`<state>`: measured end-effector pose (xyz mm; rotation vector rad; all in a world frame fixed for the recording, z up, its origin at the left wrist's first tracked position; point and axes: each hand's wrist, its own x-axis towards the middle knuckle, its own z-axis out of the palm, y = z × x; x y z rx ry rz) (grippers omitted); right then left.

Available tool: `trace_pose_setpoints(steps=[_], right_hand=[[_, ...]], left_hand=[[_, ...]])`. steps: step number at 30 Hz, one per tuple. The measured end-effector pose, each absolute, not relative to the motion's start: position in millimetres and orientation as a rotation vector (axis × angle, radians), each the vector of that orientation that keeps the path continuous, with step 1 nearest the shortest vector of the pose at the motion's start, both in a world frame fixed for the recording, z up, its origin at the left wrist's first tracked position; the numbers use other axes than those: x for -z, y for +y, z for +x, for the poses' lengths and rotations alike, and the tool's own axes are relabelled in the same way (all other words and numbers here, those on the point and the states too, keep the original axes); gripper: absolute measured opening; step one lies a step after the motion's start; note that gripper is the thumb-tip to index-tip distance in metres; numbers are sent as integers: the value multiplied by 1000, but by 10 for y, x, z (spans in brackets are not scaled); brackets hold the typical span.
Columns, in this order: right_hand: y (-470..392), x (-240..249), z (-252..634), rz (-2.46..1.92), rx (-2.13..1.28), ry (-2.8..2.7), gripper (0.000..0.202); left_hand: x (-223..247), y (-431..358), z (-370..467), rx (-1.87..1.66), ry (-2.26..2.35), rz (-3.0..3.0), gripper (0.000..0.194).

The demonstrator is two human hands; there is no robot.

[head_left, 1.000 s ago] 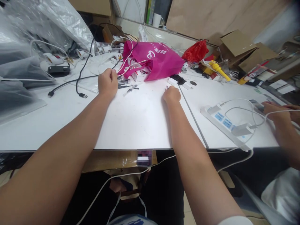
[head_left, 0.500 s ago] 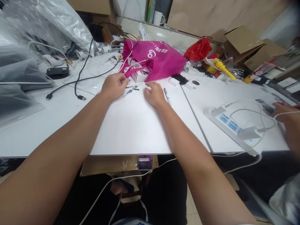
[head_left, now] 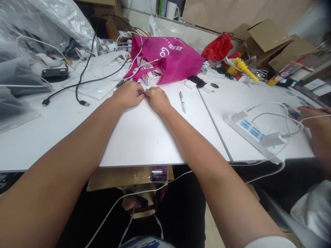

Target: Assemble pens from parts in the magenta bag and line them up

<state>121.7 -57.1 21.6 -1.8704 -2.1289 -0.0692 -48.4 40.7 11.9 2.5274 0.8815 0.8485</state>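
Note:
My left hand (head_left: pixel 129 93) and my right hand (head_left: pixel 158 98) meet on the white table, fingertips almost touching. The fingers of both are closed in a pinch around something small; only a sliver of it shows between them, too little to name. Just behind them lies a pink bag (head_left: pixel 181 63) with white print, tipped over, and a small white box (head_left: pixel 152 78) pokes out of its opening. A white pen (head_left: pixel 182 102) rests on the table to the right of my right hand.
A black cable (head_left: pixel 82 81) crosses the table at left, near clear plastic bags (head_left: pixel 18 79). At right lies a power strip (head_left: pixel 252 131) with white cords, and another person's hand (head_left: pixel 314 115) is beside it. A red bag (head_left: pixel 217 48) and cardboard boxes (head_left: pixel 270 36) stand behind.
My right hand has moved left to meet my left hand, and its fingers have closed. The small clear and dark pieces seen between the hands are now mostly hidden. The view has shifted slightly.

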Motion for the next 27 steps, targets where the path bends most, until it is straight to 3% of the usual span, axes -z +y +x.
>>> trace_pose_setpoints(steps=[17, 20, 24, 27], right_hand=[[-691, -350, 1512, -2006, 5, -2053, 36], [-687, -346, 1508, -1973, -25, -2019, 30], [-686, -334, 1467, -1943, -55, -1994, 27], [-698, -316, 1441, -1990, -15, -1975, 33]], left_hand=[[-88, 395, -383, -748, 868, 2494, 8], [-50, 417, -360, -753, 840, 2513, 1], [-50, 399, -343, -746, 837, 2579, 23], [-73, 354, -325, -791, 859, 2498, 25]])
